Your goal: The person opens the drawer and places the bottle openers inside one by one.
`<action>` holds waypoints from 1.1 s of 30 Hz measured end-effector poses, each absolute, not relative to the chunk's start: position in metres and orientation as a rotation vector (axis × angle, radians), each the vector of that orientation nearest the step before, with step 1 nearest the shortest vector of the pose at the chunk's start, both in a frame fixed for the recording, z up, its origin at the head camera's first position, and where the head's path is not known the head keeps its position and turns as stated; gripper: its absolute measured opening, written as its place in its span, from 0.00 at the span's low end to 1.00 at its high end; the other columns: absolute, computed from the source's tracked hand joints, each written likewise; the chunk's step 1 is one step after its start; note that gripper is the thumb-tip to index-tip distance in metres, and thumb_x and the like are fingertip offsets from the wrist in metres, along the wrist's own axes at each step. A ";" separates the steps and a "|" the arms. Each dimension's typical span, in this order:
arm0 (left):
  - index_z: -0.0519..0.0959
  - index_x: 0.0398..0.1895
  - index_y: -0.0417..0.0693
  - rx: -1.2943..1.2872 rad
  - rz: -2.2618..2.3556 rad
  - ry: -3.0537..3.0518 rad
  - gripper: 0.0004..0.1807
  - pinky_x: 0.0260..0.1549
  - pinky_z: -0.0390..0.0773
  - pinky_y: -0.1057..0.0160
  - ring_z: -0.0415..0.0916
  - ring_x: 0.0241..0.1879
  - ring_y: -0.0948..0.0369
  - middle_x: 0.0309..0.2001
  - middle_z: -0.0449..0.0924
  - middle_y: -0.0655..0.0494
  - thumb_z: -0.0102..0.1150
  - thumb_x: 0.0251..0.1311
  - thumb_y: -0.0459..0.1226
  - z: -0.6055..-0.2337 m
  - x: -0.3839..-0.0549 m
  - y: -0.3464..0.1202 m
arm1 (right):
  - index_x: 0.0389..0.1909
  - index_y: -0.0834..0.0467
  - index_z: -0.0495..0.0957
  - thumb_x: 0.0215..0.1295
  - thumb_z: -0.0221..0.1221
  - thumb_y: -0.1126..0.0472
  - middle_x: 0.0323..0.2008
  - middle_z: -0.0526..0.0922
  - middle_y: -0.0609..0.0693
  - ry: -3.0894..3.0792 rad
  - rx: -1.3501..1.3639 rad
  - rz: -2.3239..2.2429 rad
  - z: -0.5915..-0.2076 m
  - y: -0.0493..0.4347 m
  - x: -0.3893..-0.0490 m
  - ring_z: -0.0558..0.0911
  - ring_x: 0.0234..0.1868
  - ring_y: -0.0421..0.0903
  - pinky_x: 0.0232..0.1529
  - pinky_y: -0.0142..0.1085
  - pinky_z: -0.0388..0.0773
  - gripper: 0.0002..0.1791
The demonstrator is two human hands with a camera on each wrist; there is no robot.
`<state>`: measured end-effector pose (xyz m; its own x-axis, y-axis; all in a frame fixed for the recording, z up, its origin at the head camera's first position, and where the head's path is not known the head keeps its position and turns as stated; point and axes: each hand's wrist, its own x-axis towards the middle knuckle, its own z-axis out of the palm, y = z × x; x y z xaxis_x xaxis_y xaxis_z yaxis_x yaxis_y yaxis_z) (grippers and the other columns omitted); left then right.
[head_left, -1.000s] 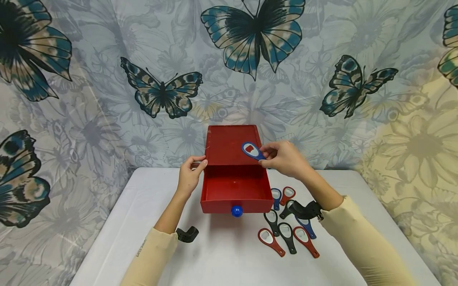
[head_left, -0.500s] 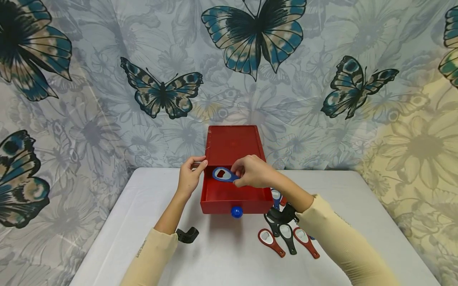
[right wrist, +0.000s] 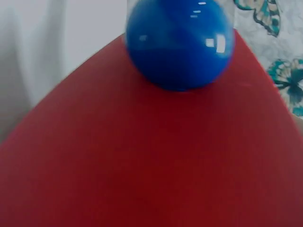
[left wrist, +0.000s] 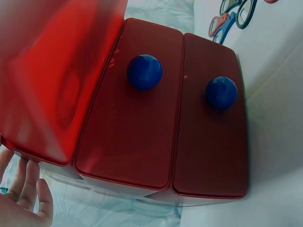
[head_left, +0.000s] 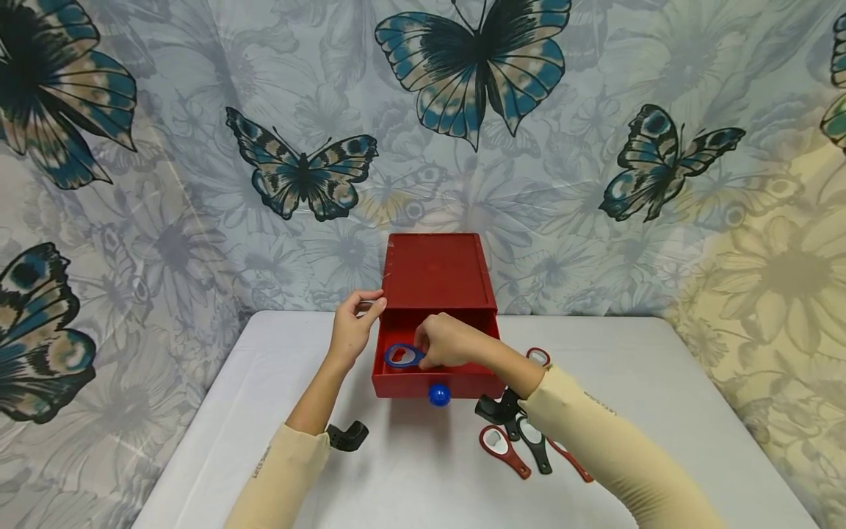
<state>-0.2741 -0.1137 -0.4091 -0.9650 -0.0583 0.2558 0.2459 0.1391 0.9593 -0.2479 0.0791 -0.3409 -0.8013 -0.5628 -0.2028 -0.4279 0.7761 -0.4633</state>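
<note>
My right hand [head_left: 449,342] is down in the pulled-out top drawer [head_left: 405,385] of a red cabinet [head_left: 436,272]. It pinches a blue bottle opener [head_left: 410,357] by the handle, with the oval head pointing left, low inside the drawer. At the cabinet's left side, my left hand [head_left: 350,330] touches the upper edge with its fingertips; the left wrist view shows its fingers [left wrist: 31,184] fairly straight against the side wall. Drawer front and blue knob [right wrist: 180,42] fill the right wrist view, which hides the right hand.
Several red and black bottle openers, among them a red one [head_left: 515,464] and a black one [head_left: 540,457], lie right of the cabinet, partly under my right sleeve [head_left: 595,441]. Two closed drawers with blue knobs [left wrist: 144,72] sit below the pulled-out one. A butterfly-print cloth [head_left: 317,257] hangs behind.
My right hand has carried the blue bottle opener from above the cabinet's right side leftward and down into the drawer. The left hand has stayed at the cabinet's left edge.
</note>
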 end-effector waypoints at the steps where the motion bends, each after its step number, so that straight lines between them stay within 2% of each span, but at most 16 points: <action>1: 0.78 0.52 0.37 -0.183 -1.913 -2.190 0.16 0.39 0.75 0.67 0.74 0.41 0.69 0.58 0.79 0.43 0.60 0.65 0.38 -0.409 -0.274 -0.113 | 0.42 0.61 0.83 0.54 0.71 0.61 0.29 0.82 0.48 2.635 -0.766 -0.557 -0.342 0.079 -0.248 0.77 0.30 0.41 0.34 0.32 0.79 0.15; 5: 0.78 0.52 0.33 -0.183 -1.887 -2.203 0.16 0.38 0.74 0.68 0.73 0.39 0.70 0.57 0.78 0.40 0.58 0.66 0.35 -0.394 -0.263 -0.110 | 0.39 0.60 0.83 0.54 0.71 0.61 0.28 0.82 0.47 2.619 -0.791 -0.524 -0.346 0.078 -0.249 0.77 0.29 0.41 0.32 0.32 0.77 0.12; 12: 0.78 0.51 0.32 -0.185 -1.866 -2.195 0.15 0.37 0.74 0.73 0.73 0.39 0.67 0.55 0.79 0.38 0.58 0.66 0.34 -0.382 -0.252 -0.107 | 0.41 0.58 0.83 0.56 0.69 0.63 0.34 0.84 0.49 2.624 -0.806 -0.509 -0.350 0.077 -0.248 0.78 0.35 0.43 0.42 0.37 0.81 0.12; 15: 0.77 0.52 0.32 -0.186 -1.869 -2.189 0.16 0.38 0.74 0.73 0.73 0.39 0.68 0.55 0.79 0.37 0.58 0.66 0.34 -0.382 -0.252 -0.106 | 0.41 0.57 0.83 0.59 0.67 0.63 0.32 0.84 0.48 2.623 -0.858 -0.554 -0.345 0.085 -0.247 0.77 0.34 0.42 0.39 0.34 0.79 0.09; 24: 0.78 0.52 0.32 -0.192 -1.888 -2.180 0.15 0.39 0.75 0.67 0.74 0.39 0.69 0.54 0.79 0.37 0.58 0.66 0.33 -0.390 -0.257 -0.107 | 0.41 0.59 0.83 0.63 0.62 0.60 0.29 0.83 0.46 2.621 -1.026 -0.821 -0.317 0.124 -0.240 0.77 0.31 0.39 0.34 0.30 0.77 0.08; 33: 0.79 0.52 0.39 -0.170 -1.897 -2.156 0.16 0.39 0.75 0.68 0.74 0.40 0.68 0.55 0.80 0.43 0.60 0.65 0.39 -0.412 -0.272 -0.110 | 0.42 0.64 0.82 0.65 0.61 0.63 0.33 0.85 0.52 2.685 -0.933 -1.022 -0.303 0.180 -0.233 0.79 0.33 0.41 0.35 0.31 0.77 0.09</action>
